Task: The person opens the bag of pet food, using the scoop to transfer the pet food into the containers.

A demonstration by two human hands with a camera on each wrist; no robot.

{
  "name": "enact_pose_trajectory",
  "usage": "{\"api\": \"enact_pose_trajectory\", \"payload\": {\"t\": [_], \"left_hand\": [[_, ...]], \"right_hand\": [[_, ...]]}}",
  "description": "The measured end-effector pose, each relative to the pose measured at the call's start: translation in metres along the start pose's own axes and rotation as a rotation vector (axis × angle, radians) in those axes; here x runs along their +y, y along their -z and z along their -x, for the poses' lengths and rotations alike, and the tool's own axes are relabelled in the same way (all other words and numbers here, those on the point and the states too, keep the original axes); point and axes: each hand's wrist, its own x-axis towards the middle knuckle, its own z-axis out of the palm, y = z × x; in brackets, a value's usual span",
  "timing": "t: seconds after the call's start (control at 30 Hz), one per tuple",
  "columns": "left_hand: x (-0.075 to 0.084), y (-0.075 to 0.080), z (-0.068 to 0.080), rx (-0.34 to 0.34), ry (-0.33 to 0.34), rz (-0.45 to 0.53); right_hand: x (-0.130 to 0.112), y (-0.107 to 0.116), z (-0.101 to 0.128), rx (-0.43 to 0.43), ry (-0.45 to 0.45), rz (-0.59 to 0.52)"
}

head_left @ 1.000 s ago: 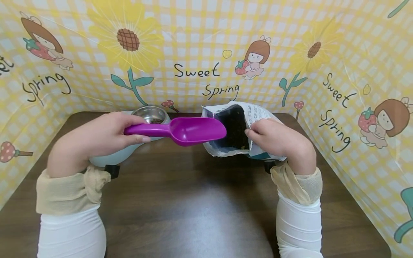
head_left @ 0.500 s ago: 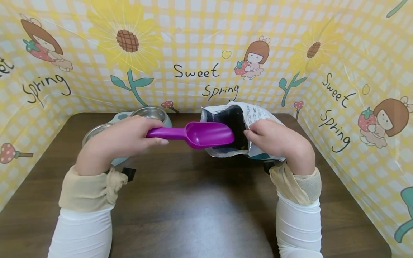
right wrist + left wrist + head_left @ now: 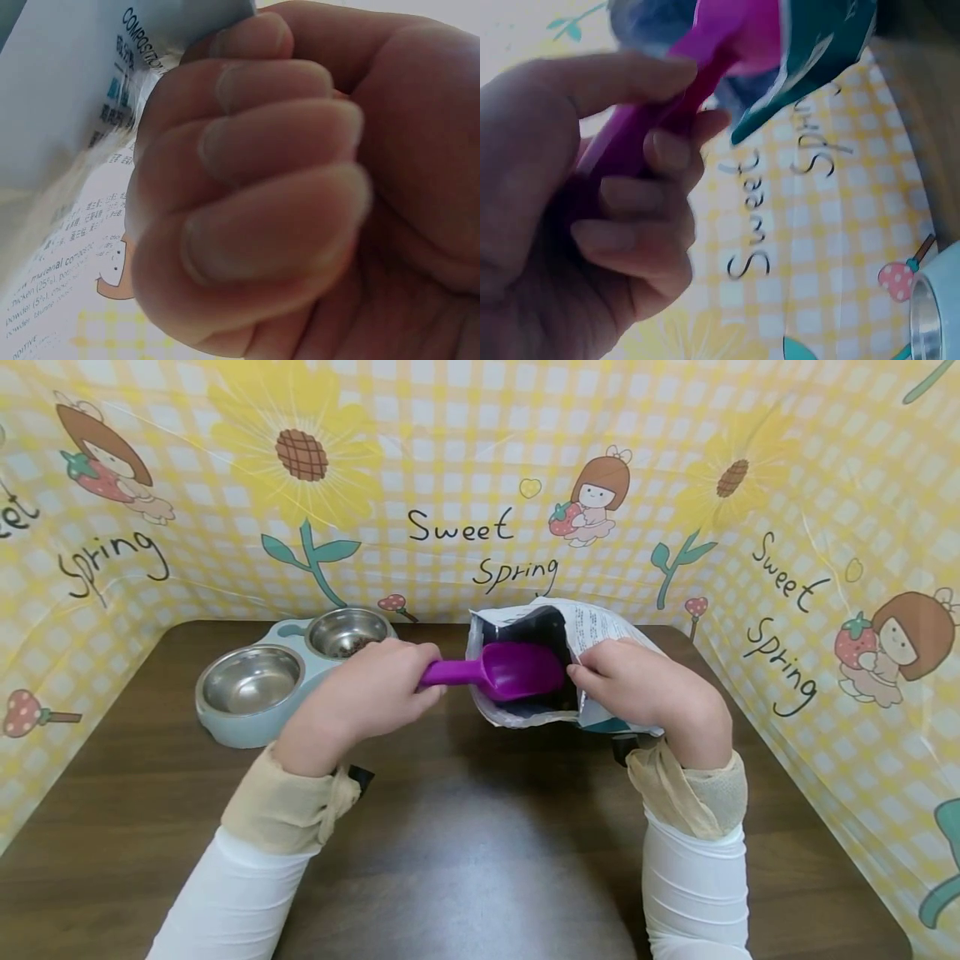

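Observation:
My left hand (image 3: 371, 693) grips the handle of a purple plastic scoop (image 3: 504, 670); its bowl sits inside the mouth of an open feed bag (image 3: 592, 625) that lies tilted on the brown table (image 3: 465, 852). In the left wrist view my fingers (image 3: 649, 195) curl round the purple handle (image 3: 705, 71), with the bag's teal edge (image 3: 817, 67) over the scoop. My right hand (image 3: 637, 685) pinches the bag's rim and holds the mouth open; in the right wrist view the curled fingers (image 3: 262, 180) clamp the printed bag wall (image 3: 75, 172). Dark contents show deep inside the bag.
A pale blue double feeder (image 3: 247, 727) with two steel bowls stands at the back left; the far bowl (image 3: 347, 632) holds a few dark pellets, the near bowl (image 3: 251, 678) looks bare. A yellow patterned sheet (image 3: 465, 485) walls in the table on three sides.
My left hand has carried the scoop rightward from over the feeder into the bag's mouth, uncovering both bowls. The right hand and the bag have stayed where they were.

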Motion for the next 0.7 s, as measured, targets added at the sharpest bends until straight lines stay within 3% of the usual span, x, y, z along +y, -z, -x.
{"api": "enact_pose_trajectory", "payload": {"t": [0.23, 0.47, 0.7], "left_hand": [[0.019, -0.026, -0.010, 0.208, -0.024, -0.203], [0.034, -0.057, -0.019, 0.468, -0.152, -0.474], [0.039, -0.076, -0.027, 0.612, -0.167, -0.596]], "right_hand": [[0.000, 0.000, 0.000, -0.001, 0.004, 0.008], [-0.001, 0.000, -0.001, -0.013, -0.007, -0.005], [-0.001, 0.000, -0.001, -0.019, 0.001, 0.001]]}}
